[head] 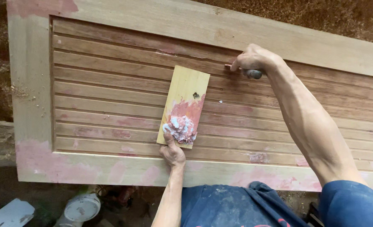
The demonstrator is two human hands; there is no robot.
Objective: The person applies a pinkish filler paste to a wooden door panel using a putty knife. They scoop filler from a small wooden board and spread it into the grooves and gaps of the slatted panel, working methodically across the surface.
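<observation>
While the left hand [172, 152] pinches the near end of a small wooden board [184, 105] carrying a pinkish putty lump [180, 128] just beyond its thumb, the right hand [253, 61] is closed round a putty knife [244, 70], blade pressed to a slat of the louvred door [110, 90]. A tilted board could shed putty into clean grooves; a slipping blade might score the slat. Open slats lie left of both hands, the frame edge just beyond the right.

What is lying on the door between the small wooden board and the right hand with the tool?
Nothing loose. In the head view, only bare slats of the door run between the small wooden board and the right hand, which presses its tool to a slat.
</observation>
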